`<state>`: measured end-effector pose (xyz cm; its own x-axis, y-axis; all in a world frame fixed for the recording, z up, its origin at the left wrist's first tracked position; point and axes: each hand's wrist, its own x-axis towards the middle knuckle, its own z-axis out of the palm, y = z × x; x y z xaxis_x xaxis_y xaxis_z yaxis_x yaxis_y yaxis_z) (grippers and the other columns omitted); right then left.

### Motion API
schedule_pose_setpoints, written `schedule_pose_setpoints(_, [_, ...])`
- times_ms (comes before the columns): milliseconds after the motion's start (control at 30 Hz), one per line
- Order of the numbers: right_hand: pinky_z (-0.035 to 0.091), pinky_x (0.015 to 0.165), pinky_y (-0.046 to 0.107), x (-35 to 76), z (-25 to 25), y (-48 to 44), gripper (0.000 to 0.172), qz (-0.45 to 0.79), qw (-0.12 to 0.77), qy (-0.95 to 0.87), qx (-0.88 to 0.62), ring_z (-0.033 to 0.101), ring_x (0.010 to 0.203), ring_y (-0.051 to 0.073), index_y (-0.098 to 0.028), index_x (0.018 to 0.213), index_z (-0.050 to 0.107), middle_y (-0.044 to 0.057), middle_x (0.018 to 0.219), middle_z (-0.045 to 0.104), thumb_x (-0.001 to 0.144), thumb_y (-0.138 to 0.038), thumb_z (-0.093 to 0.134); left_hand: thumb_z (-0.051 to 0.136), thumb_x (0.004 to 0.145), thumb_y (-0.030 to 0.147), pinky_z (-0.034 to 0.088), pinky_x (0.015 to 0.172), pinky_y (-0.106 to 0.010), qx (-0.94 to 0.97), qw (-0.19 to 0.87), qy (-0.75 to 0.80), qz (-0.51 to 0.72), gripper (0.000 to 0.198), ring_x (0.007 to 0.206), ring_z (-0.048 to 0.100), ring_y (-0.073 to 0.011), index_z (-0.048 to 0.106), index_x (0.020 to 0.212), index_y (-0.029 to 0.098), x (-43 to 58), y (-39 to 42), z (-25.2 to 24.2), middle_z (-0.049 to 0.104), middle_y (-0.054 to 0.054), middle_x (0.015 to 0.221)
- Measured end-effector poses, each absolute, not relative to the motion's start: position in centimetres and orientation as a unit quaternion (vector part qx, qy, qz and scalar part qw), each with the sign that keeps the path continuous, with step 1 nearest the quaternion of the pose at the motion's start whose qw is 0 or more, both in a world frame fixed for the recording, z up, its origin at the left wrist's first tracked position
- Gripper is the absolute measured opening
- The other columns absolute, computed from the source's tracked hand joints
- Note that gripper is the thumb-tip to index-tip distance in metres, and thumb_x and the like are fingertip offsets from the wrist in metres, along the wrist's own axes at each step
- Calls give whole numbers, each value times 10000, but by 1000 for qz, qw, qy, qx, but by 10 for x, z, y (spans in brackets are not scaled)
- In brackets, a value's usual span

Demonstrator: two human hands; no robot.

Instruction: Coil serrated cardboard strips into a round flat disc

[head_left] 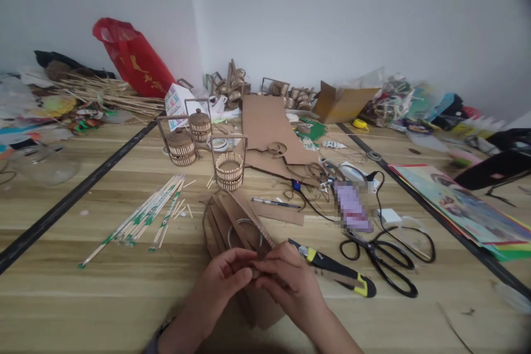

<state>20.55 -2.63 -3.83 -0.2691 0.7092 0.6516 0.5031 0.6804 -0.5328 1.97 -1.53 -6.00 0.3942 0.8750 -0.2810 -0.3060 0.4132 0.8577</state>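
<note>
My left hand (224,279) and my right hand (288,282) meet at the near edge of the table, fingers pinched together on a small cardboard piece (255,272) between them. They hover over a stack of corrugated cardboard pieces (232,221) with a clear tape ring (244,232) lying on it. A black and yellow utility knife (336,272) lies just right of my right hand. Black scissors (381,260) lie further right.
Bamboo sticks in wrappers (145,215) lie to the left. Small cardboard baskets (229,168) (181,146) stand behind. A pen (276,203), a phone (352,207), cables, a cardboard sheet (267,121), a red bag (135,61) and colourful paper (464,204) crowd the wooden table (83,298).
</note>
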Motion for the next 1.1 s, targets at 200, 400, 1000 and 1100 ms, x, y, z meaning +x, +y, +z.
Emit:
schedule_pose_setpoints(200, [414,687,329,208,-37,-28,219,56,426,-810,-399,582,758,192,-208,1013,686,41,808,682,1013,-350,520,875,640,533,501,767,-290,346,758,389,392,524,834,661,-185,696,988,184,23,-14,-64,732,-54,939])
schedule_pose_setpoints(400, [384,689,338,204,-37,-29,217,28,421,-816,-396,559,750,190,-202,983,682,36,800,677,1020,-329,510,905,574,534,456,694,-261,385,730,412,387,511,732,620,-162,636,815,173,21,-9,-77,678,-1,752])
schedule_pose_setpoints(1000, [488,612,297,202,-38,-35,276,144,499,-762,-387,591,712,163,-330,1087,761,12,768,608,872,-486,685,957,544,447,427,584,-183,291,827,282,389,536,640,613,-92,593,832,177,24,-17,-59,654,27,739])
schedule_pose_setpoints(1100, [484,590,276,201,-36,-35,304,145,516,-757,-374,590,712,159,-302,1078,756,13,770,614,867,-505,671,961,512,471,440,581,-189,277,835,272,391,572,608,589,-81,583,826,178,25,-18,-55,638,34,731])
